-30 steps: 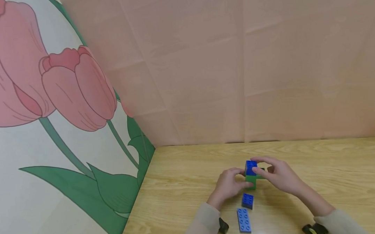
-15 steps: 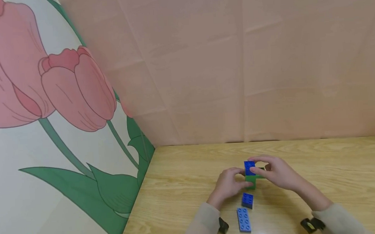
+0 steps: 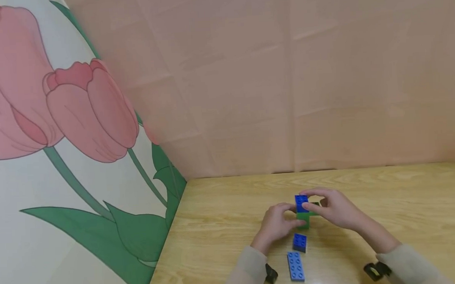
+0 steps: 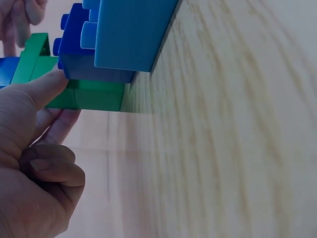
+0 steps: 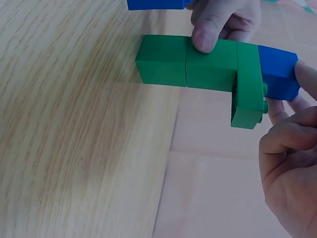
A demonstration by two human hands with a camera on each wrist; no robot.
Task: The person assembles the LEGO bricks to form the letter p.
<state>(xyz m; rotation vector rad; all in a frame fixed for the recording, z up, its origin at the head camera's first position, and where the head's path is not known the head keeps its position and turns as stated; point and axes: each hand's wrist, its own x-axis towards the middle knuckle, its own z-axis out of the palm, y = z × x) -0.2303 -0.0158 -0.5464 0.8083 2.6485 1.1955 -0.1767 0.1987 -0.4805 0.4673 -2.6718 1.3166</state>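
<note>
A stack of green bricks (image 5: 161, 60) stands upright on the table. One thinner green brick (image 5: 249, 84) near its top juts out to the right past the others. On top sits a dark blue brick (image 3: 300, 200), which my right hand (image 3: 339, 209) pinches between thumb and fingers. Lower down, my left hand (image 3: 275, 225) grips the green bricks, its thumb against the near side. Its other fingers go behind the stack and are partly hidden in the head view. Whether the blue brick is fully pressed down cannot be seen.
Nearer to me on the table lie a loose dark blue brick (image 3: 299, 242) and a longer light blue brick (image 3: 295, 266), both studs up. A pinkish backdrop (image 3: 225, 87) rises behind the wooden table (image 3: 215, 218), and a tulip-printed panel (image 3: 92, 109) stands at the left.
The blue brick and my right hand have shifted slightly left, so the brick now lines up more squarely over the green stack. My left hand keeps its grip; the head view tilts a little.
</note>
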